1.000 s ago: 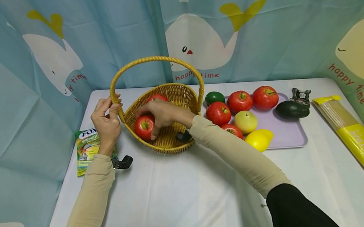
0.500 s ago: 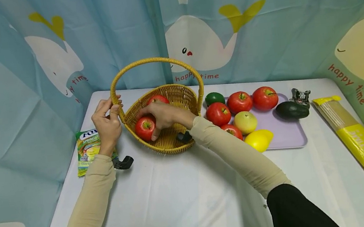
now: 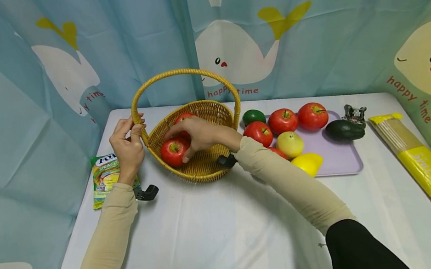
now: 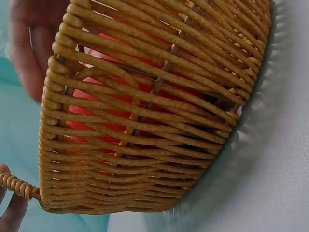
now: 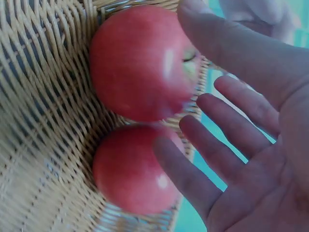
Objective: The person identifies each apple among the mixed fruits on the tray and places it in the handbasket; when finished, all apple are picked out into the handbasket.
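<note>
A yellow-brown wicker basket (image 3: pixel 212 111) stands at the back left of the table; its wall (image 4: pixel 130 121) fills most of the left wrist view. My left hand (image 3: pixel 127 147) grips the left foot of the basket's handle (image 3: pixel 181 71). Two red apples lie side by side inside, the front apple (image 3: pixel 175 151) and the back apple (image 3: pixel 183 117), which the right hand partly hides in the head view. Over them is my right hand (image 3: pixel 199 134), its fingers spread and extended. In the right wrist view the thumb (image 5: pixel 231 38) overlaps the edge of the front apple (image 5: pixel 140 63).
Right of the basket, a lilac tray (image 3: pixel 341 162) bears several red apples, a pale round fruit (image 3: pixel 290 144), a lemon (image 3: pixel 308 164) and a dark green avocado (image 3: pixel 344 130). A yellow pack (image 3: pixel 424 159) lies at the right, a FOX'S sweets bag (image 3: pixel 102 177) beside the left wrist.
My right hand has loosened from the front apple and drawn slightly up and to the right, leaving it in the basket with its stem end now showing. The left hand has stayed on the handle.
</note>
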A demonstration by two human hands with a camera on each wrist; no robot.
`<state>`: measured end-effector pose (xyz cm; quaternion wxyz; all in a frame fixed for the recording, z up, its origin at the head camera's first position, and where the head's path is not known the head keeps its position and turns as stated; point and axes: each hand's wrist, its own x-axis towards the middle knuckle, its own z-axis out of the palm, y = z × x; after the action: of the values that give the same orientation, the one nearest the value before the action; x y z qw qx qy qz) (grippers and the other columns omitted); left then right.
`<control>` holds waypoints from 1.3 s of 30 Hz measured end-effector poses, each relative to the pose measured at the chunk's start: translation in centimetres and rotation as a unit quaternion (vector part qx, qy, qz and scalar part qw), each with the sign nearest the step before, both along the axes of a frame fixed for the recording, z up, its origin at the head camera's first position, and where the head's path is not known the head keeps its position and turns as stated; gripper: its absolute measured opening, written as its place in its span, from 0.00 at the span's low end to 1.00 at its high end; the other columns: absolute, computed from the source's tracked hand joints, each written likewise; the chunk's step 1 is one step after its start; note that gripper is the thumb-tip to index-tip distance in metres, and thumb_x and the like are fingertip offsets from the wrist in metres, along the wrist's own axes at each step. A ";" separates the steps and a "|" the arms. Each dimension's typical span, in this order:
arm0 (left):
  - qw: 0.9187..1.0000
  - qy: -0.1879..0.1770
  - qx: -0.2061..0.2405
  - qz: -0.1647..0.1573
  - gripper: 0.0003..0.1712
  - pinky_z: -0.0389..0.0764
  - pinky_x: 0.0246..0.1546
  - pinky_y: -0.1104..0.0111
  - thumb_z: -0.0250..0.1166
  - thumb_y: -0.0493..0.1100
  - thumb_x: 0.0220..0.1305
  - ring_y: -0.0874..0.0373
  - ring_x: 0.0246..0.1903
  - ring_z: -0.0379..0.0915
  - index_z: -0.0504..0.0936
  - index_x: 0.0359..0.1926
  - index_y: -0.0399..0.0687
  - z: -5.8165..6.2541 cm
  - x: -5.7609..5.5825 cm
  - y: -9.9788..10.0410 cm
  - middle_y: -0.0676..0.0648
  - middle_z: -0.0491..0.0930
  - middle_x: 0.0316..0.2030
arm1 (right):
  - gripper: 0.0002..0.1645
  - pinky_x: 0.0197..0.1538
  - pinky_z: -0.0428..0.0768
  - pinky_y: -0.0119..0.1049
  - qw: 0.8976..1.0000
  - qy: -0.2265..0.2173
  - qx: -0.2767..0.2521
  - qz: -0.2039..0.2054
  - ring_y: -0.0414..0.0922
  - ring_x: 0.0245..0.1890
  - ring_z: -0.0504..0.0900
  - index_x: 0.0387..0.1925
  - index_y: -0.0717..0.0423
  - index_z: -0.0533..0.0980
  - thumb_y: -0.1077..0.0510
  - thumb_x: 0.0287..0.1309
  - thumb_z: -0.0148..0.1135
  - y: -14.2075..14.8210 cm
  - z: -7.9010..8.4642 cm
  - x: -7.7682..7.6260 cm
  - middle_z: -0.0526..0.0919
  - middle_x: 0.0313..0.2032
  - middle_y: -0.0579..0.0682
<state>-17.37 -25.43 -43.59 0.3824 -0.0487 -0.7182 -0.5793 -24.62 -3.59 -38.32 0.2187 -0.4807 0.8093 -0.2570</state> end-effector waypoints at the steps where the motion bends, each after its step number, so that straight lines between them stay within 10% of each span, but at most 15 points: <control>1: 1.000 0.001 0.000 0.000 0.13 0.85 0.40 0.79 0.62 0.30 0.75 0.62 0.41 0.83 0.88 0.54 0.29 0.0 0.0 0.0 0.34 0.83 0.42 | 0.45 0.75 0.74 0.45 1.000 -0.003 -0.012 -0.002 0.50 0.69 0.76 0.69 0.53 0.78 0.55 0.49 0.87 0.6 0.2 0.1 0.81 0.68 0.49; 18: 1.000 0.014 -0.015 0.019 0.11 0.78 0.35 0.83 0.61 0.26 0.73 0.70 0.38 0.79 0.86 0.49 0.19 2.5 1.7 1.7 0.24 0.80 0.38 | 0.36 0.65 0.85 0.51 0.971 -0.113 -0.186 -0.100 0.46 0.64 0.84 0.64 0.53 0.82 0.58 0.53 0.84 11.1 2.7 2.5 0.86 0.62 0.51; 29: 1.000 0.022 -0.010 0.015 0.11 0.78 0.37 0.82 0.62 0.26 0.73 0.70 0.38 0.80 0.85 0.48 0.19 2.5 1.6 1.9 0.22 0.80 0.38 | 0.38 0.63 0.85 0.54 0.956 -0.129 -0.226 -0.138 0.57 0.63 0.83 0.64 0.56 0.81 0.65 0.50 0.84 16.7 1.8 3.8 0.85 0.63 0.56; 39: 0.999 0.024 -0.016 0.026 0.11 0.80 0.42 0.81 0.62 0.26 0.73 0.69 0.40 0.80 0.87 0.49 0.23 0.5 0.3 0.9 0.23 0.81 0.39 | 0.43 0.66 0.82 0.62 0.962 -0.097 -0.207 -0.147 0.55 0.66 0.82 0.70 0.50 0.78 0.60 0.51 0.83 20.1 -0.5 4.8 0.82 0.67 0.54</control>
<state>-17.08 -24.57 -43.05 0.4135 -0.0506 -0.7191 -0.5562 -19.81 16.51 -38.87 0.1518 -0.3642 0.7750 -0.4937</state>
